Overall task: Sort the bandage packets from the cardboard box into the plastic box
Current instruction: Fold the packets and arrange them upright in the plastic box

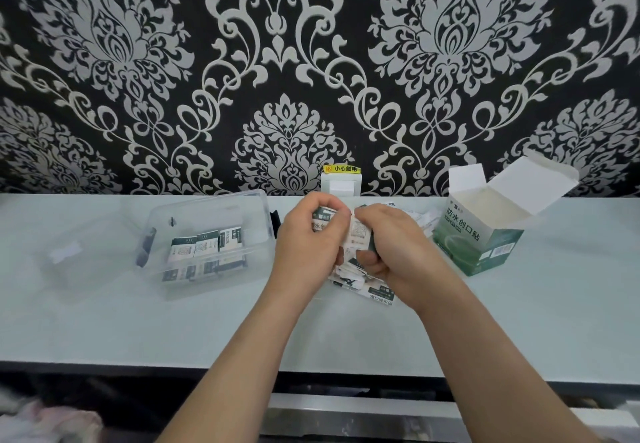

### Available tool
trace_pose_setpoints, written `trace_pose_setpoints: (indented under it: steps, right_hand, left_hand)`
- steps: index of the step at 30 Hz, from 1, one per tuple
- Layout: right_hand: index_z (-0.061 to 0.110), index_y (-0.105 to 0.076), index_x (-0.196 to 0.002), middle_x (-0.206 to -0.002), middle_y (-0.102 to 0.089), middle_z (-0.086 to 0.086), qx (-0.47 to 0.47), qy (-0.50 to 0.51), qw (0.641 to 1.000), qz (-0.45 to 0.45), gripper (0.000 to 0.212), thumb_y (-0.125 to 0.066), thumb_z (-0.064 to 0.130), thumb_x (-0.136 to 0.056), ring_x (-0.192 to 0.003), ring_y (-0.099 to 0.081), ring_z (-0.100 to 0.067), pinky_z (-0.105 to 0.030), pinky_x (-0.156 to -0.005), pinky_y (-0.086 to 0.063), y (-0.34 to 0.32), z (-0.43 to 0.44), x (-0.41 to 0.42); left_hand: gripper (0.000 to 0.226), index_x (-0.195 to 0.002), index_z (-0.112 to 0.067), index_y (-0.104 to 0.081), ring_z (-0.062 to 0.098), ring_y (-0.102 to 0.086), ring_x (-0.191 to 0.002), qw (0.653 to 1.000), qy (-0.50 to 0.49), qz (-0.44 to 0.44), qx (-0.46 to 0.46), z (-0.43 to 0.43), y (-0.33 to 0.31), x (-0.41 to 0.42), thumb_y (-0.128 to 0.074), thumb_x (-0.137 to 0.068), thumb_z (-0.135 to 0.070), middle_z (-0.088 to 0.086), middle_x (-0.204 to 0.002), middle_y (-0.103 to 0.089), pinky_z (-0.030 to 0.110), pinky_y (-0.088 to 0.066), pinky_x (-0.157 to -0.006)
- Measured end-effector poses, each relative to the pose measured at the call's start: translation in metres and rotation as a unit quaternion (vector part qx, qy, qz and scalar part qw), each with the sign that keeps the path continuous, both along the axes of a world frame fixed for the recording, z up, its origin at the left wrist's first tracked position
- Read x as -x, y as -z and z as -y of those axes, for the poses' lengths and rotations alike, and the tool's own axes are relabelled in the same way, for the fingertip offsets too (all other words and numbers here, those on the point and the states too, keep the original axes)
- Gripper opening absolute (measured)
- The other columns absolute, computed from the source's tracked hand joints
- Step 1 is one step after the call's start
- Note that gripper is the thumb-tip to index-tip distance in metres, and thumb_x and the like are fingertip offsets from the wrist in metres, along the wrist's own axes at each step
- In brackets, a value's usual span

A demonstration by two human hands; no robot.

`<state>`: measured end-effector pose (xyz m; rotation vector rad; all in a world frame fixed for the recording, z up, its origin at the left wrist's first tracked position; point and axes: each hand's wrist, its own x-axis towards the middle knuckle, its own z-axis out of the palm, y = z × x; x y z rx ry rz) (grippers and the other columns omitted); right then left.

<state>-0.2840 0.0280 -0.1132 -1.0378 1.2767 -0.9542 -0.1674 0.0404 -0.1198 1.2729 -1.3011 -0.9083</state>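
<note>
Midway along the worktop [138,321], your left hand [304,240] and right hand [389,248] are both pinching bandage packets [360,234]; they are looking light, limp and slippery, so pinch across the flat faces

Bandage packets and both boxes: position noted
Green-and-white cardboard box [485,235] stands upright at right, top flaps open. Clear plastic box [207,200] at left, open-topped, holds several packets [204,247] lying flat. Loose packets [360,281] are heaped between the boxes, a few gripped above them by left hand [304,235] and right hand [398,245]
</note>
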Motion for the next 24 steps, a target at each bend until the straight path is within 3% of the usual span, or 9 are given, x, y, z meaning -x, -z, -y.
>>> trace_pose_setpoints:
  steps: [5, 9, 12, 17, 20, 24]
  right_hand:
    - [0.007, -0.051, -0.087, -0.059, -0.050, -0.005, 0.002, 0.024, 0.989, 0.143, 0.014, -0.044, 0.014, -0.098, -0.043, -0.035, -0.012, -0.021, -0.040, -0.020, -0.003, -0.001, -0.008]
    - [-0.001, -0.054, -0.105, -0.065, -0.053, -0.013, -0.006, 0.019, 0.978, 0.210, 0.022, -0.038, 0.013, -0.100, -0.044, -0.037, -0.012, -0.019, -0.039, -0.020, -0.006, -0.001, -0.020]
    - [-0.005, -0.051, -0.118, -0.076, -0.054, -0.017, -0.008, 0.012, 0.967, 0.253, 0.029, -0.035, 0.013, -0.101, -0.046, -0.040, -0.012, -0.018, -0.039, -0.025, -0.006, -0.001, -0.037]
    - [-0.004, -0.053, -0.115, -0.076, -0.059, -0.012, 0.010, -0.013, 0.973, 0.230, 0.027, -0.037, 0.014, -0.102, -0.052, -0.051, -0.016, -0.024, -0.048, -0.034, -0.007, -0.002, -0.062]
    - [0.009, -0.056, -0.094, -0.079, -0.052, -0.008, 0.032, -0.016, 0.990, 0.136, 0.016, -0.043, 0.015, -0.098, -0.059, -0.061, -0.020, -0.027, -0.052, -0.037, -0.008, 0.002, -0.070]
    - [0.015, -0.055, -0.083, -0.072, -0.049, -0.002, 0.047, 0.006, 0.996, 0.075, 0.014, -0.047, 0.012, -0.094, -0.055, -0.058, -0.014, -0.026, -0.051, -0.036, -0.003, 0.010, -0.071]
  left_hand:
    - [0.004, -0.090, -0.015, -0.057, 0.017, -0.048, -0.047, 0.993, 0.014, -0.104, -0.045, 0.001, -0.004, -0.013, -0.056, -0.094, -0.014, 0.007, -0.061, -0.056, 0.023, -0.035, -0.041]
    - [0.021, -0.107, -0.016, -0.054, 0.015, -0.050, -0.050, 0.981, 0.014, -0.189, -0.034, -0.002, -0.010, -0.023, -0.059, -0.092, -0.002, 0.004, -0.065, -0.060, 0.022, -0.039, -0.044]
    - [0.018, -0.104, -0.010, -0.058, 0.010, -0.049, -0.049, 0.970, -0.015, -0.237, -0.053, -0.003, -0.015, -0.031, -0.065, -0.088, -0.005, 0.000, -0.060, -0.061, 0.019, -0.039, -0.045]
    - [0.003, -0.090, -0.009, -0.062, 0.005, -0.056, -0.045, 0.992, -0.047, -0.114, -0.035, -0.002, -0.028, -0.049, -0.062, -0.091, -0.006, -0.001, -0.066, -0.068, 0.017, -0.042, -0.046]
    - [0.006, -0.090, -0.014, -0.064, -0.006, -0.056, -0.047, 0.990, -0.134, -0.034, 0.006, 0.010, -0.048, -0.086, -0.064, -0.089, -0.008, -0.004, -0.072, -0.066, 0.008, -0.041, -0.046]
    - [0.010, -0.093, -0.006, -0.067, 0.007, -0.053, -0.056, 0.977, -0.139, 0.118, -0.112, 0.033, -0.049, -0.129, -0.070, -0.085, -0.013, 0.002, -0.074, -0.066, 0.020, -0.039, -0.053]
